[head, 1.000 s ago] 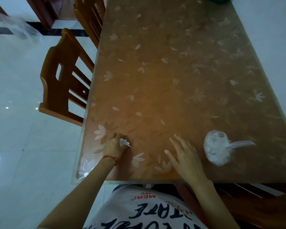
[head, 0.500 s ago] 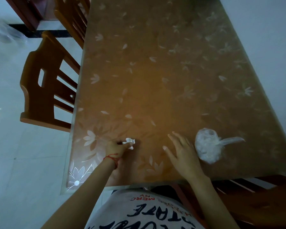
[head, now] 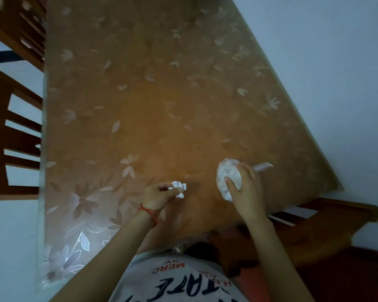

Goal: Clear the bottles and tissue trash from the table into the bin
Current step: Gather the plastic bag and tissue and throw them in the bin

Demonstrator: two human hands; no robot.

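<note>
The tissue (head: 179, 188) is a small crumpled wad, pinched in the left hand (head: 157, 195) just above the tabletop (head: 140, 94). It looks nearly weightless and soft, so any light pinch holds it. The bag (head: 227, 177), a white bundle with a twisted tail, lies under the right hand (head: 247, 188), whose grip curls over it; the tail likely makes the surest hold.

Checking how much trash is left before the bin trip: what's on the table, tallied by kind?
Small crumpled tissue, pinched by the left hand: 1
Larger white tissue bundle, gripped by the right hand: 1
Bottles: 0 in view
Total: 2
</note>
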